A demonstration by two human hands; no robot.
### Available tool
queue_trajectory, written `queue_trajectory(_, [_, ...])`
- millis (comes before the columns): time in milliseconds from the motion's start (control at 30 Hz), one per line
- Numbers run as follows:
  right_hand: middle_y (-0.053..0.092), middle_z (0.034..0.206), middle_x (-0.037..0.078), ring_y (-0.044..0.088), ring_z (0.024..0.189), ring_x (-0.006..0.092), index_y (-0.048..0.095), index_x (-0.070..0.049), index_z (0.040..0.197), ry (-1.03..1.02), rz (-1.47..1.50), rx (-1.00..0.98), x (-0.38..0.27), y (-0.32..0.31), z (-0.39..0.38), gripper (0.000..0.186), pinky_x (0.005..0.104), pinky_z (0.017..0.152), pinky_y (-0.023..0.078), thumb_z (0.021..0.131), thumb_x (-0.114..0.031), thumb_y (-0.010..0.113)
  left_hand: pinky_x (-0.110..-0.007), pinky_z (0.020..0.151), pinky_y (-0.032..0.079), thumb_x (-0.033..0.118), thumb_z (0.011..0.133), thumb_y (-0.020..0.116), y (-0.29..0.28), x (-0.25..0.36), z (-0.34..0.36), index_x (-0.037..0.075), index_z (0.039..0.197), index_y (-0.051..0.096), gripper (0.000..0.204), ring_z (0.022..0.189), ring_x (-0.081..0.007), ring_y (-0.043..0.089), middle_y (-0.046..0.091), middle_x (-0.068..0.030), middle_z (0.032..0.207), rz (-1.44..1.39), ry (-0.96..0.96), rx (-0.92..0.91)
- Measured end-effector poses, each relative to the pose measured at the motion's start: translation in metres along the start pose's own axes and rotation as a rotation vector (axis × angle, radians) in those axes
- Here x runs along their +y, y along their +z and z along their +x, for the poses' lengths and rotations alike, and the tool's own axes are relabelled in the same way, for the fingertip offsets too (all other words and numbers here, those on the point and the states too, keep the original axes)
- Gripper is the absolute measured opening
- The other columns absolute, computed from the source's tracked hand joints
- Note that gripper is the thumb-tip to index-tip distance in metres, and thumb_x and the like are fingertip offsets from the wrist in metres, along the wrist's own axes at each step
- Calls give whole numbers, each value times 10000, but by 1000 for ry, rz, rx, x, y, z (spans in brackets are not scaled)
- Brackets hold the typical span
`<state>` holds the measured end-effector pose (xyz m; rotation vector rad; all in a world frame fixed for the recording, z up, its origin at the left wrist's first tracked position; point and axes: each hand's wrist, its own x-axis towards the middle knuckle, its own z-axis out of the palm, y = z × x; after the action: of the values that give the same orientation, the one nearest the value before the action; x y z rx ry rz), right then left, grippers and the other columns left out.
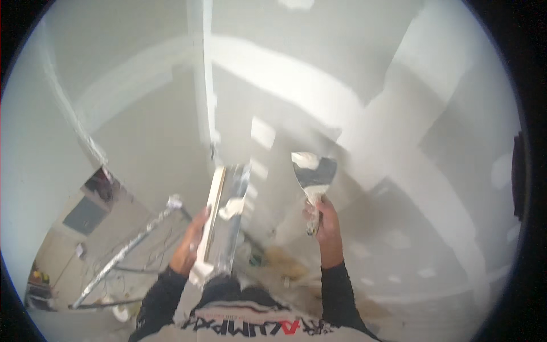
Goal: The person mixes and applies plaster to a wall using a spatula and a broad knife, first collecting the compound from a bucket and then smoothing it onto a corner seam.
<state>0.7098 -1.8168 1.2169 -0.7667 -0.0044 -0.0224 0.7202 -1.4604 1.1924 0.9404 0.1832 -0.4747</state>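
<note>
My left hand [191,246] is closed around the pale back edge of a wide plastering blade [231,236], a long metal sheet held lengthwise. A lump of cream joint compound [232,208] clings to its face, and more coats the near end. To the right, my right hand [326,221] grips the handle of a putty knife [315,174]. Its flared blade points up and away, with cream compound smeared at the tip and near the neck. The two tools are apart. Beyond them rises a grey plasterboard wall [250,105].
White bands of joint filler [285,71] cross the boards, and a vertical joint [206,74] runs down above the left tool. Low on the left, a compound-splattered metal frame [128,248] stands near loose cables. A grey panel [84,215] is beyond it.
</note>
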Motion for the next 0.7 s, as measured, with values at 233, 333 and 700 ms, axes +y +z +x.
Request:
queue_trajectory(233, [625,1093,123,588,760,133,600,11,1194,-983,-1487,95,-152,131,68,254,264,666,465,948,-43,564,-391,856,558,410,988,491,-27,-19,-22,14,1341,480,531,992,-244,658,631,-140,1172,-232,3,-77])
queue_trajectory(333, [572,1307,78,603,956,234,551,-58,1348,-1740,-2184,100,-206,218,111,513,337,756,487,849,63,545,-432,884,550,390,988,482,-52,-35,-4,7,1351,463,528,1027,-292,650,620,-168,1192,-253,-7,-101])
queue_trajectory(700, [558,1289,11,568,1140,215,572,-88,1277,-1934,-3176,375,-305,457,334,430,393,903,491,847,-101,583,-454,885,545,428,981,433,-30,29,-28,21,1386,436,574,1029,-300,648,619,-187,1193,-232,-16,-86])
